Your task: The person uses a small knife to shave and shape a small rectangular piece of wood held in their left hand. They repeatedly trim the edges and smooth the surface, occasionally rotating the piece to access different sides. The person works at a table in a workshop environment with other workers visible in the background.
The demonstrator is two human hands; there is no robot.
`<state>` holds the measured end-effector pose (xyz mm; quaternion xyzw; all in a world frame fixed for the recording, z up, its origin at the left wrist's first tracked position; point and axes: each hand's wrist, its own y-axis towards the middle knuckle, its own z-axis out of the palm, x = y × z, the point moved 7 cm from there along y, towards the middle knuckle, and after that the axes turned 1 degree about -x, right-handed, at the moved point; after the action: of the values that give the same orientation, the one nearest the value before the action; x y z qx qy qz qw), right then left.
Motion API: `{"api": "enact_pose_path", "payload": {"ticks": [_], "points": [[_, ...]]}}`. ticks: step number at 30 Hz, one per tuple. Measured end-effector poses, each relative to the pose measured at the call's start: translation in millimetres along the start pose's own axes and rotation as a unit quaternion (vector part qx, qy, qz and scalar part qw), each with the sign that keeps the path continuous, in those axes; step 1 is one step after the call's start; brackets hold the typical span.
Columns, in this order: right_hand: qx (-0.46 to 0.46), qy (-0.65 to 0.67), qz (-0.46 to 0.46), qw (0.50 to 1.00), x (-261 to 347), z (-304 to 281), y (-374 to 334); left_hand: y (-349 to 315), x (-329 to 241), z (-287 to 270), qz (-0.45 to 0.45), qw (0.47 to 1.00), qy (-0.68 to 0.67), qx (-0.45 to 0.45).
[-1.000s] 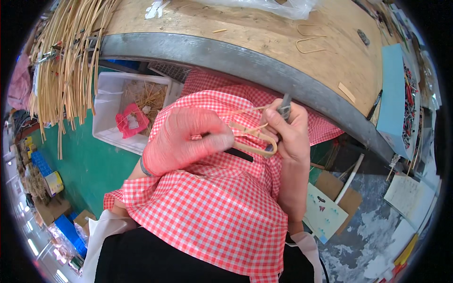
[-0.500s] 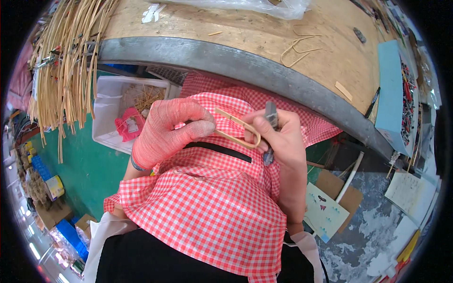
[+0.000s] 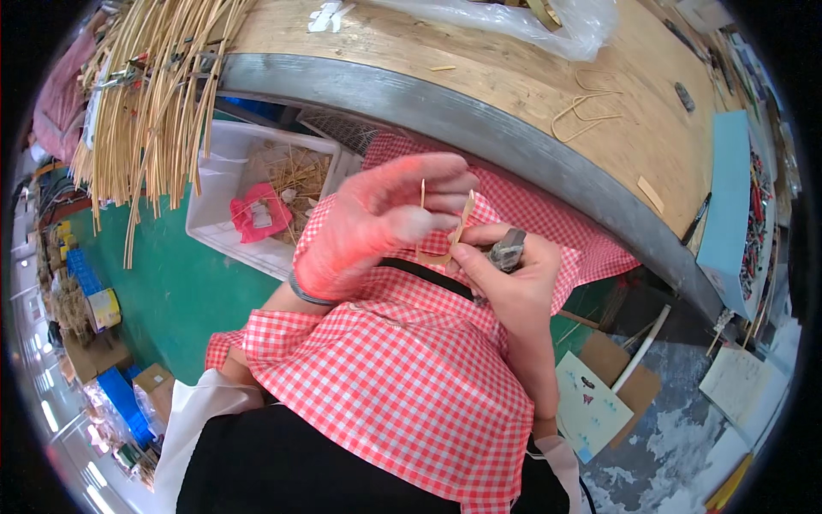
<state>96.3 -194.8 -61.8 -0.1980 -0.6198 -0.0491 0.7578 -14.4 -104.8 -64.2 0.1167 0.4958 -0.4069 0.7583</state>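
Note:
A thin, pale bamboo strip [image 3: 465, 216], bent into a narrow U with both ends pointing up, is pinched between the thumb and fingers of my right hand [image 3: 514, 272]. That same hand also has a dark grey, taped-looking tool [image 3: 508, 249] tucked in it; its exact kind does not show. My left hand [image 3: 377, 218], in a red knitted glove, is held beside the strip with its fingers stretched apart, slightly blurred. Its thumb is close to the U; whether it touches cannot be told. Both hands are above the red-and-white checked apron [image 3: 385, 368] on my lap.
Ahead is a wooden workbench [image 3: 505, 86] with a metal edge. Bent bamboo pieces [image 3: 586, 116] and a plastic bag [image 3: 591, 30] lie there. Long bamboo strips [image 3: 154, 111] hang at the left above a white bin [image 3: 205, 214]. A blue box [image 3: 723, 206] stands right.
My left hand has let go of the strip and opened its fingers. The U has turned so its ends point up, and the right hand has tilted with it. The view has shifted slightly.

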Motion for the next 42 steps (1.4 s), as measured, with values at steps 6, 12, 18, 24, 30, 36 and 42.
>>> {"api": "enact_pose_path", "payload": {"ticks": [6,12,18,24,30,36,42], "points": [[0.043,-0.230,-0.174,0.957,23,12,-7,-7,-16,11,-0.012,0.986,0.163,0.031],[0.081,-0.327,-0.231,0.913,32,10,-12,-15,-33,19,0.114,0.897,0.407,0.126],[0.107,-0.354,-0.243,0.897,29,10,-12,-18,-31,20,0.137,0.862,0.460,0.165],[0.122,-0.365,-0.261,0.885,28,11,-11,-20,-29,18,0.133,0.863,0.456,0.173],[0.121,-0.358,-0.252,0.891,30,12,-10,-20,-29,15,0.139,0.856,0.469,0.170],[0.121,-0.376,-0.258,0.882,29,13,-11,-21,-30,17,0.137,0.849,0.480,0.170],[0.106,-0.463,-0.225,0.851,28,16,-15,-26,-30,17,0.155,0.802,0.553,0.165]]}}
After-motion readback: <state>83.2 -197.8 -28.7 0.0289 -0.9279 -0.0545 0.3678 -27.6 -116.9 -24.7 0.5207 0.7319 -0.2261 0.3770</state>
